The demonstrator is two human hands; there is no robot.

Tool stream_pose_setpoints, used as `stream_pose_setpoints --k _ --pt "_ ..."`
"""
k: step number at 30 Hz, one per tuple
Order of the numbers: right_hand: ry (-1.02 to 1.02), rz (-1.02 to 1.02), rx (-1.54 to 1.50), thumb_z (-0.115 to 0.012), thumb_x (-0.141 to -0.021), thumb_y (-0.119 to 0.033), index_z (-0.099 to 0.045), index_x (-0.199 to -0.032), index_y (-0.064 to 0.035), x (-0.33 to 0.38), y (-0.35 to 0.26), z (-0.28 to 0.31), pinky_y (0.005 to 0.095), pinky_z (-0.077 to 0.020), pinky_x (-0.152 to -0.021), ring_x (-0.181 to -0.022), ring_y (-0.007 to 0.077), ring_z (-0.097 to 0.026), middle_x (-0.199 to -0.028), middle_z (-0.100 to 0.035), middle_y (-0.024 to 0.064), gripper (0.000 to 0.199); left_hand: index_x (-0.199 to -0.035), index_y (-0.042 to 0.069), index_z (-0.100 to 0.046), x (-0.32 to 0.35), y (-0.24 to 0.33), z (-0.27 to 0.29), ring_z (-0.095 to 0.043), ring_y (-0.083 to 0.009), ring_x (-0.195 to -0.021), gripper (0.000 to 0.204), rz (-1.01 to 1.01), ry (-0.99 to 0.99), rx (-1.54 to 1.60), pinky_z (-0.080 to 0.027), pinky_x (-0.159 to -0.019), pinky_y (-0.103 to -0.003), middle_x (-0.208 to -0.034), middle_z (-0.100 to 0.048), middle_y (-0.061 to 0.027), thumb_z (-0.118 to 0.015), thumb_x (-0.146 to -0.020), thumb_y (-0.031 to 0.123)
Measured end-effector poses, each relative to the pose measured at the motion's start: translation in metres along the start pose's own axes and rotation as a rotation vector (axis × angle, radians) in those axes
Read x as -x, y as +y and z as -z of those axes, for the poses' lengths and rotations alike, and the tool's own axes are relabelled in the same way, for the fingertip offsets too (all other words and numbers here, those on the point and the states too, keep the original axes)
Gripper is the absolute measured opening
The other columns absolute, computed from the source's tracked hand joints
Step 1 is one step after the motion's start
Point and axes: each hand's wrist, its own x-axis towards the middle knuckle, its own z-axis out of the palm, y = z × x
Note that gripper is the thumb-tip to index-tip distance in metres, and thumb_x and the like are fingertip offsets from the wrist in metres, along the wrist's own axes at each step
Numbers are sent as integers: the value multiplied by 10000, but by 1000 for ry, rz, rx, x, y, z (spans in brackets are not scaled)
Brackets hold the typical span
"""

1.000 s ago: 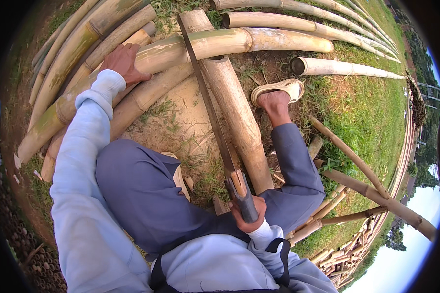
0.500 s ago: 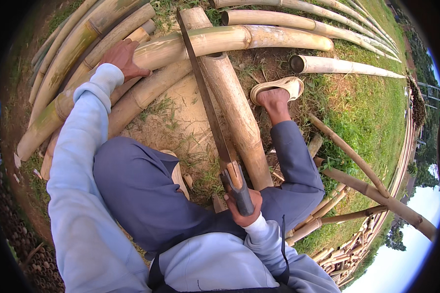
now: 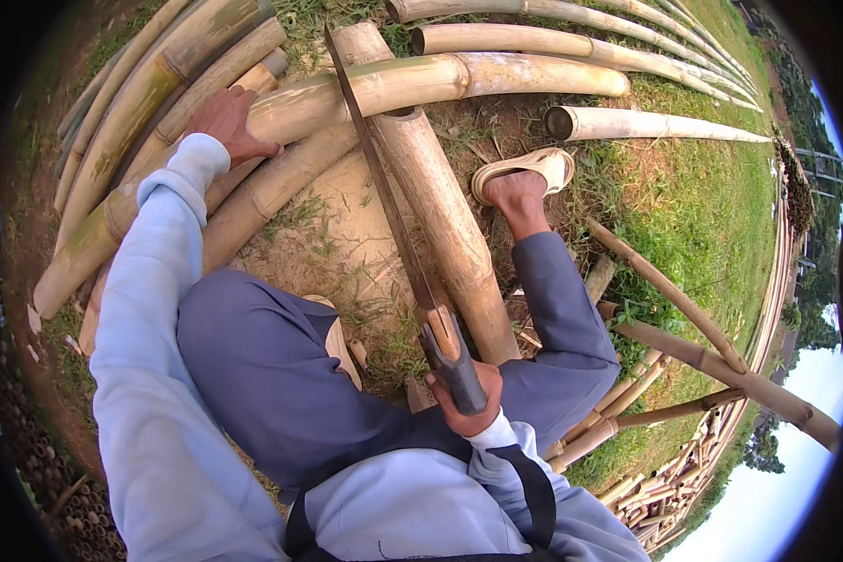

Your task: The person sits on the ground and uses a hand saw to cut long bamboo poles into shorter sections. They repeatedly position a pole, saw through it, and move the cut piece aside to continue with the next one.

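A thick pale bamboo pole [image 3: 407, 82] lies crosswise in front of me, over a shorter bamboo log [image 3: 450, 211] that points toward me. My left hand [image 3: 223, 126] grips the pole from above on its left part, the thumb spread along the near side. In my right hand [image 3: 459, 420], close to my body, is the dark handle of a long handsaw [image 3: 387, 187]. Its blade stretches away from me and crosses the pole just left of the log. How deep the blade sits in the pole I cannot tell.
More bamboo poles [image 3: 173, 70] are stacked at the left, and several long ones [image 3: 525, 42] lie at the far right. My sandalled right foot [image 3: 525, 178] stands beyond the log. A bamboo frame [image 3: 693, 342] stands at the right, near a heap of cut pieces [image 3: 660, 482].
The view has shifted slightly, so the poles appear a little farther left. Both hands keep their grips, and the saw still lies across the pole. A black strap now crosses my right sleeve.
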Motion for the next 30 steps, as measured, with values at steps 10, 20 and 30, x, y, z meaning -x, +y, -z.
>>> stream_pose_setpoints --k 10,20,30 --pt "131 202 -187 -736 -878 -69 -657 -967 37 -207 -41 -32 301 -490 -635 -664 135 -595 -706 -634 83 159 -1254 -9 -613 2 22 -17 -541 -334 -1228 805 -82 45 -47 -455 -1093 -413 -1233 -588 -158 -840 -692 520" --pt "418 152 -22 -746 -824 11 -673 -904 40 -67 -31 27 286 -487 -591 -604 137 -632 -689 -654 84 112 -1265 7 -566 24 23 -19 -620 -385 -1170 811 68 -59 13 -505 -1021 -450 -1230 -636 -217 -857 -660 461" --pt "636 97 -165 -689 -911 -41 -606 -916 37 -9 -30 59 278 -448 -530 -537 134 -543 -648 -577 69 114 -1530 -7 -396 82 -44 5 -532 -438 -1337 1128 190 39 408 -421 -1140 -449 -1432 -544 -319 -873 -610 438"
